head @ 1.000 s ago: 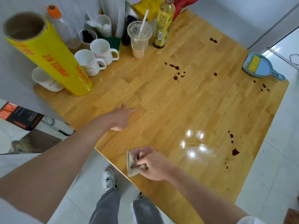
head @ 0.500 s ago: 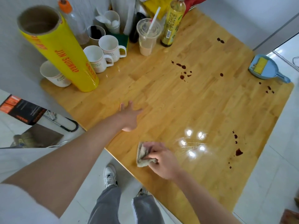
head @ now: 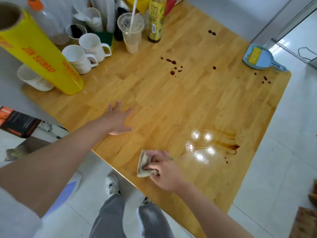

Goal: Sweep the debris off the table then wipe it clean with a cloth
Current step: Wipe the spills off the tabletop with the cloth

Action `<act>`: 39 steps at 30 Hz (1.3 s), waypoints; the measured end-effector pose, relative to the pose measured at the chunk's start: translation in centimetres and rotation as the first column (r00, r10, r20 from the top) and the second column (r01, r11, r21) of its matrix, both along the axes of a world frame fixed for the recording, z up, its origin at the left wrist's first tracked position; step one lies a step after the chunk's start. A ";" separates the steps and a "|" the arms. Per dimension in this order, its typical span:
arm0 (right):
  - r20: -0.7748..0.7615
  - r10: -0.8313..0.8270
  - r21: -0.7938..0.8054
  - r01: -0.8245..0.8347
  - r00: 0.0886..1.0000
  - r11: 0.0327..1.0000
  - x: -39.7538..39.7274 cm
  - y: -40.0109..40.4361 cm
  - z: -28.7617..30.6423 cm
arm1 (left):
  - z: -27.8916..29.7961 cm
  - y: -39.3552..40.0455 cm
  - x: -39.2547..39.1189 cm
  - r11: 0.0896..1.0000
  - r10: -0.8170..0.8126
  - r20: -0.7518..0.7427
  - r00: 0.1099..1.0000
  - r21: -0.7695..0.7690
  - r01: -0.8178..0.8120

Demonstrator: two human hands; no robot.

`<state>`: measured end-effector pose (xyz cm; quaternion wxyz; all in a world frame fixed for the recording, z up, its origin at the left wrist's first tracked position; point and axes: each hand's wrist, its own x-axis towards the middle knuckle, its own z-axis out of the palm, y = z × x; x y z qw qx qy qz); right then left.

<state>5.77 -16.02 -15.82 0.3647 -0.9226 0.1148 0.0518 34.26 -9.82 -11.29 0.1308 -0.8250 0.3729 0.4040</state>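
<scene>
The wiping step is under way: the right hand (head: pixel 163 170) is grasping a bunched beige cloth (head: pixel 145 166) and pressing it on the wooden bench (head: pixel 154 100) close to its six o'clock edge. The left hand (head: pixel 119 120) is lying released, fingers spread flat on the bench at nine o'clock, bracing. A brown smear (head: pixel 230 146) is trailing at four o'clock; dark spots (head: pixel 172 66) are sitting near the middle and at two o'clock beside the blue dustpan (head: pixel 259 59). Next, the cloth probably needs carrying rightward over the smear. Open room is lying centre and right; white mugs (head: pixel 82 57) and a yellow wrap roll (head: pixel 41 55) are crowding ten to twelve o'clock.
</scene>
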 end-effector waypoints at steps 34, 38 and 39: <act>-0.089 -0.671 0.063 0.676 0.736 0.734 -8.4 -0.8 2.3 | -0.9 0.8 -0.5 0.996 -0.016 0.020 1.000 -0.086 0.018; -0.171 -0.981 -0.037 0.995 -0.093 -0.088 -10.2 -3.4 1.7 | -1.4 1.1 -1.0 0.992 -0.010 0.049 0.999 -0.126 0.016; -0.123 -0.992 -0.068 0.998 -0.007 0.001 -9.4 -2.3 1.0 | -1.4 1.2 -1.1 0.991 -0.004 0.047 0.999 -0.135 0.010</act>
